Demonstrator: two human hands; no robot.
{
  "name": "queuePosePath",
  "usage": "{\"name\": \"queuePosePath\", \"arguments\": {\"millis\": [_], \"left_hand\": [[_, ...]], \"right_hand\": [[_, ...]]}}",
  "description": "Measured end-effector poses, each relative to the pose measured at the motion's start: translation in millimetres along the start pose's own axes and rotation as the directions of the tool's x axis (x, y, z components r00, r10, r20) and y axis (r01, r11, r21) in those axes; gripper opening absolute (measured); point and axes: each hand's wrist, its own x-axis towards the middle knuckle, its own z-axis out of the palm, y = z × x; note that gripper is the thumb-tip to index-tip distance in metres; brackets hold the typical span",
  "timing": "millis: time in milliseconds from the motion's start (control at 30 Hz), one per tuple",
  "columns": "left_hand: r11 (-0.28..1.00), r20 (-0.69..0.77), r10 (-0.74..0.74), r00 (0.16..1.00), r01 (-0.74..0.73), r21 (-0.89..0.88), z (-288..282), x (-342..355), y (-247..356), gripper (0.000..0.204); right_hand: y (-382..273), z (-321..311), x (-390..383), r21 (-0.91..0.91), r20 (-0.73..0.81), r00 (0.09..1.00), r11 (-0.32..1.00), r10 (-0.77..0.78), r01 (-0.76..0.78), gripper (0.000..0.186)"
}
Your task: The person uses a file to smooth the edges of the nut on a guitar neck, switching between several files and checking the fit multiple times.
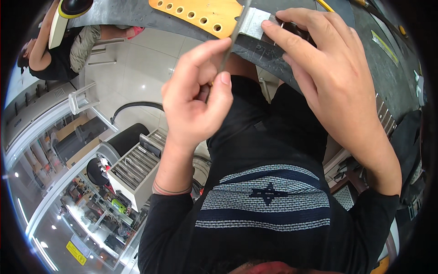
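Well, the left hand (194, 96) is pinching a thin metal strip (236, 34) at twelve o'clock beside the tan headstock (207, 8), and if the spread right hand (335, 61) is pressing the silver plate (252, 23) too lightly, a slip could be scratching the headstock.

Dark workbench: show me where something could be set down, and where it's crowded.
The bench shows room between the right hand and the yellow-green strip, and left of the wooden headstock, toward the yellow-rimmed disc. Crowded: around the metal plate, between the left hand's thin tool and the right hand.
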Motion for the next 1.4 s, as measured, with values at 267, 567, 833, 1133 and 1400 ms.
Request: {"name": "queuePosePath", "arguments": {"millis": [267, 567, 833, 1133, 1400], "left_hand": [[0.872, 0.046, 0.106, 0.993, -0.115, 0.475, 11.3, -5.7, 21.0, 0.049], [0.803, 0.049, 0.084, 0.995, -0.097, 0.588, 11.0, -20.5, 31.7, 0.058], [0.947, -0.065, -0.045, 0.997, 0.064, 0.314, 30.3, 39.2, 33.4, 0.034], [0.840, 0.024, 0.141, 0.990, -0.132, 0.526, 15.3, 5.3, 28.0, 0.059], [0.800, 0.080, 0.074, 0.994, -0.107, 0.590, 10.2, -18.2, 35.0, 0.062]], "right_hand": [[-6.8, -1.1, -6.1, -0.026, 0.054, 0.997, 0.998, 0.062, -0.061, 0.060], [-3.6, 13.3, -12.2, -0.154, -0.037, 0.999, 0.988, 0.001, -0.006, 0.057], [-18.3, -4.7, 1.4, -0.172, 0.062, 0.996, 0.983, 0.069, -0.057, 0.054], [-5.9, 2.2, -6.4, -0.070, 0.015, 1.000, 0.997, 0.025, -0.024, 0.052], [-6.5, 4.7, -8.4, -0.090, 0.013, 1.000, 0.996, 0.029, -0.027, 0.051]]}}
